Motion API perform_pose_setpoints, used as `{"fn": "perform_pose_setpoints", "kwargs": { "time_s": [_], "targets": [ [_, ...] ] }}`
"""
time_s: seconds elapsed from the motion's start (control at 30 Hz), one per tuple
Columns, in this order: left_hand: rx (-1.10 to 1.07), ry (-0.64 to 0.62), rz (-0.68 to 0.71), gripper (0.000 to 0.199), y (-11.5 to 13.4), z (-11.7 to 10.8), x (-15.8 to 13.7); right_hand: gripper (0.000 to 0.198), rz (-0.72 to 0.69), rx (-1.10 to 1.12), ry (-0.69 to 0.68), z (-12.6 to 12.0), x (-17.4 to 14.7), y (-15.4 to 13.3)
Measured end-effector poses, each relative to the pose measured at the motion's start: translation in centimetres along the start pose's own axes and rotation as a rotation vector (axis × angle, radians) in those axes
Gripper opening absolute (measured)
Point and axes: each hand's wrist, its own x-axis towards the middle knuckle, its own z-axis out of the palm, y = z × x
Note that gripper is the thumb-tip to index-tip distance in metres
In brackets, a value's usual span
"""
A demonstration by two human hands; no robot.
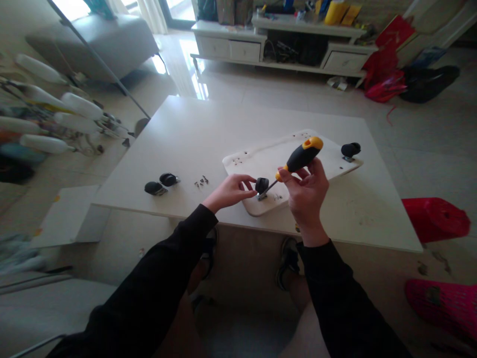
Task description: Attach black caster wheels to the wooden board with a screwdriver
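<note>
Black-and-orange-handled screwdriver sits clasped in the right hand, its tip angled down-left to the small black caster wheel pinched by the left hand on the white rounded board at frame centre on the pale desk, two loose black casters lying left.

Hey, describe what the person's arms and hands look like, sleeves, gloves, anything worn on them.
Both arms are in long black sleeves that end at the wrists. The left hand and the right hand are bare, with no gloves. No watch, ring or bracelet shows on either. The sleeves are plain, with no visible markings or logos.
</note>
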Motion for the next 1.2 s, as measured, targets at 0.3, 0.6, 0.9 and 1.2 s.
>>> {"fn": "perform_pose_setpoints", "kwargs": {
  "time_s": [0.3, 0.6, 0.9, 1.2],
  "targets": [
    [-0.077, 0.026, 0.052, 0.047, -0.7, 0.7, 0.3, 0.045, 0.008, -0.107, -0.084, 0.9, -0.6, 0.2],
    [-0.13, 0.057, 0.082, 0.041, -0.7, 0.7, 0.2, 0.041, -0.004, -0.169, -0.114, 0.8, -0.7, -0.4],
    [-0.21, 0.059, 0.048, 0.019, 0.1, 1.3, 0.2, 0.061, -0.082, -0.172, -0.204, 0.7, -0.5, -0.4],
    [-0.117, 0.141, 0.2, 0.012, 1.3, 1.2, -0.2, 0.053, -0.121, -0.223, -0.34, 0.5, -0.2, -0.9]
  ]
}}
